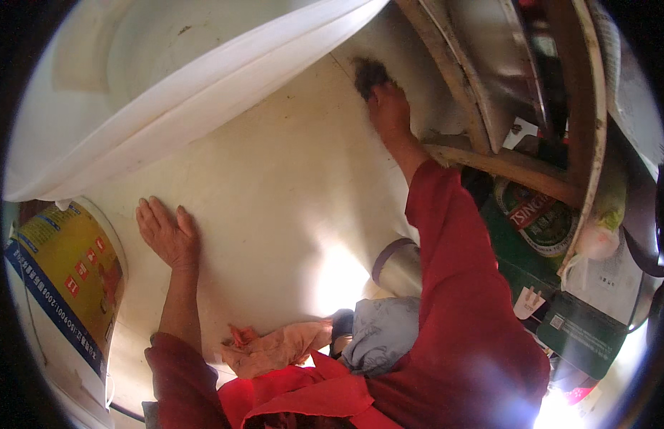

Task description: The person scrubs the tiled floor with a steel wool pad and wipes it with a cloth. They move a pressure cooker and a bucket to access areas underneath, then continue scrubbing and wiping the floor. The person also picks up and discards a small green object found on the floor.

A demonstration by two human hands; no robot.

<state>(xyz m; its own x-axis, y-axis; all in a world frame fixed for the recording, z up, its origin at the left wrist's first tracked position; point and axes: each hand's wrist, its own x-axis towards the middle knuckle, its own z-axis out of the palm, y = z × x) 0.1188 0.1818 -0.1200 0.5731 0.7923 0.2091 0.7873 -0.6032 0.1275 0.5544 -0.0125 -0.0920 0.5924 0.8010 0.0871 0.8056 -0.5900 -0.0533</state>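
Observation:
My left hand rests flat on the pale tiled floor, thumb apart from the fingers, holding nothing. A yellow-labelled plastic bucket stands just to its left. Farther forward, my right hand grips a dark, rumpled cloth or scrubbing pad against the floor; motion blur hides its exact kind. Close by on the right is a wooden furniture frame. The palm and part of the pad are hidden beneath my right fingers.
A white sheet-like cover crosses the upper left. Right of my arm sit a green Tsingtao beer carton and a pale vegetable with a green top. Near my knees are a metallic cylinder and an orange cloth.

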